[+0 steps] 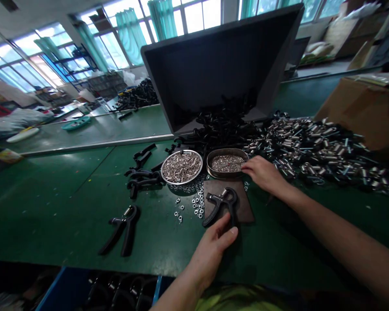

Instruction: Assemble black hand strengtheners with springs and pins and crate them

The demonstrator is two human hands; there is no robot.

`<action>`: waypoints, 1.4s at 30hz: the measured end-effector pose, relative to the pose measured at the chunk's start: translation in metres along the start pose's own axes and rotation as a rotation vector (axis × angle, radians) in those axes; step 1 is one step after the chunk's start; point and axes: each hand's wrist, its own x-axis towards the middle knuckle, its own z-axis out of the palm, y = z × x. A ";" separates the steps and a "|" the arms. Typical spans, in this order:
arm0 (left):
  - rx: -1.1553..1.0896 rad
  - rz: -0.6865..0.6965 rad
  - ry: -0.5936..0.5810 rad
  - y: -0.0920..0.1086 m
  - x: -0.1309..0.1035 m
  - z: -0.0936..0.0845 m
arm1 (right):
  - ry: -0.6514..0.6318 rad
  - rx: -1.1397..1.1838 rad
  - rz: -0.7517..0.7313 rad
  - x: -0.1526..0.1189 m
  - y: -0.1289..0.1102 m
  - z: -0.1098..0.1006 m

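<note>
My left hand (215, 242) holds one handle of a black hand gripper tool (218, 208), which rests over a brown square plate (245, 207). At the right rim of an oval metal tin (228, 174) of small metal parts is my right hand (257, 170), fingertips pinched together; whether something is between them is too small to tell. To the tin's left stands a round dish of metal pins (181, 167). Loose nuts (199, 203) lie between dish and plate. A second hand gripper tool (125, 229) lies on the green table to the left.
Behind the dishes, a large dark bin (214, 73) lies tipped beside black parts (223, 129). Springs and bolts (327, 149) are heaped at the right, near a cardboard box (359, 112). Black handles (142, 177) lie left of the dish. A blue crate (63, 287) sits below the front edge.
</note>
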 end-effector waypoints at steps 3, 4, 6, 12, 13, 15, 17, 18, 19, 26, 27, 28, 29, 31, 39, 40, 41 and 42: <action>0.105 0.044 0.004 0.010 -0.002 -0.007 | -0.169 -0.030 0.038 0.052 -0.010 0.005; 0.147 0.085 0.018 0.015 -0.001 -0.010 | -0.201 -0.032 0.046 0.063 -0.011 0.009; 0.245 0.176 0.053 0.027 0.007 -0.017 | -0.262 -0.034 0.060 0.077 -0.011 0.016; 0.776 0.447 0.168 0.072 0.071 -0.030 | -0.251 0.030 0.074 0.079 -0.002 0.026; 0.894 0.500 0.195 0.080 0.087 -0.028 | -0.224 0.049 0.085 0.077 0.000 0.026; 1.164 0.570 0.222 0.094 0.120 -0.021 | -0.169 0.090 0.109 0.074 0.004 0.026; 1.410 0.550 0.207 0.105 0.151 -0.011 | -0.124 0.139 0.130 0.072 0.006 0.026; 1.471 0.521 0.187 0.108 0.165 -0.006 | -0.105 0.168 0.138 0.072 0.008 0.026; 1.511 0.485 0.164 0.111 0.178 -0.001 | -0.086 0.202 0.145 0.071 0.008 0.025; 1.563 0.352 0.091 0.108 0.217 0.016 | 0.017 0.487 0.184 0.051 0.011 0.013; 1.552 0.350 0.095 0.107 0.218 0.016 | 0.026 0.545 0.177 0.045 0.010 0.012; 1.538 0.347 0.101 0.107 0.218 0.015 | 0.031 0.618 0.167 0.038 0.008 0.011; 1.519 0.347 0.107 0.106 0.217 0.014 | 0.027 0.698 0.154 0.030 0.007 0.012; 1.465 0.358 0.118 0.107 0.215 0.010 | -0.013 0.822 0.118 0.016 0.002 0.015; 0.958 0.401 0.050 0.106 0.172 -0.017 | -0.123 0.761 -0.054 -0.004 -0.021 0.038; 0.778 0.381 0.025 0.103 0.163 -0.023 | -0.119 0.745 -0.077 -0.003 -0.023 0.039; 0.581 0.357 0.002 0.099 0.154 -0.029 | -0.117 0.731 -0.093 -0.002 -0.023 0.040; 0.394 0.328 -0.013 0.095 0.145 -0.036 | -0.118 0.718 -0.102 -0.001 -0.024 0.040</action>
